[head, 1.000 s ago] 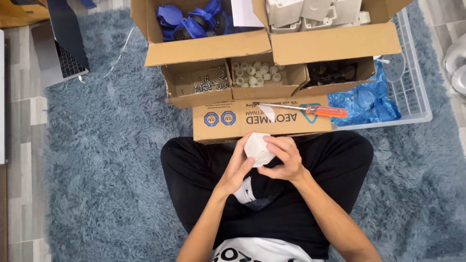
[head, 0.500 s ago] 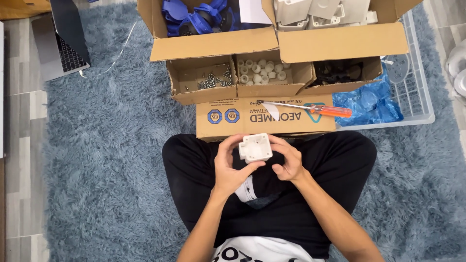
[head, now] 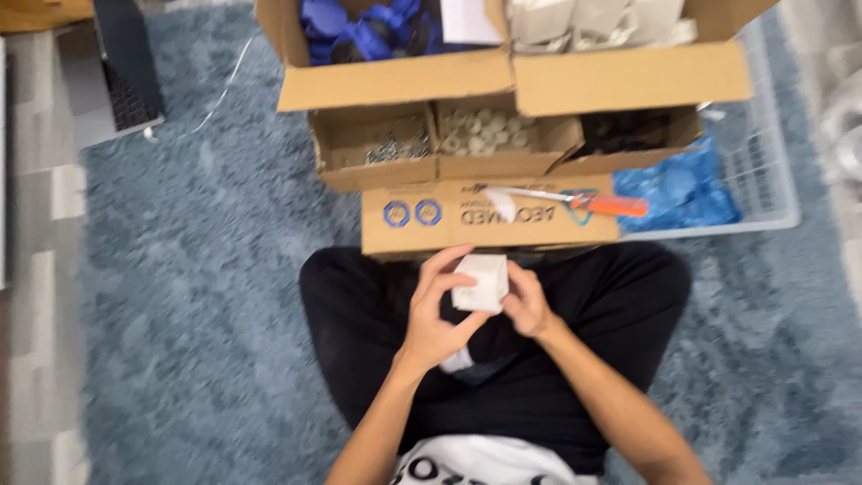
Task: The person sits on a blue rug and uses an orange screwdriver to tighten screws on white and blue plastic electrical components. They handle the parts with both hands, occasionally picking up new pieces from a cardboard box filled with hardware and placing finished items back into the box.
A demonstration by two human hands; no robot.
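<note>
Far left edge of the blue shag rug (head: 206, 296): a dark laptop (head: 126, 81), a thin white cable (head: 220, 94) trailing toward the boxes.

Top of the rug, left to right: large cardboard box (head: 395, 81) of blue plastic parts (head: 359, 27); beside it a carton of grey-white pieces (head: 593, 18). Below these, a low cardboard tray (head: 489, 220) with three compartments: metal screws (head: 395, 148), small white round parts (head: 485, 130), black parts (head: 628, 126). An orange-handled screwdriver (head: 575, 201) lies on the tray's front flap. Right of it, a blue bag (head: 678, 193) inside a clear bin (head: 763, 180).

Centre, over the person's crossed legs: left hand (head: 435, 314), fingers curled and clamped on a small white square box (head: 480, 282); right hand (head: 530, 301) pinches its right side.

Change: half a second ago the white square box showed its flat face upward; now it is tilted, a corner showing. It is being turned over in both hands.
</note>
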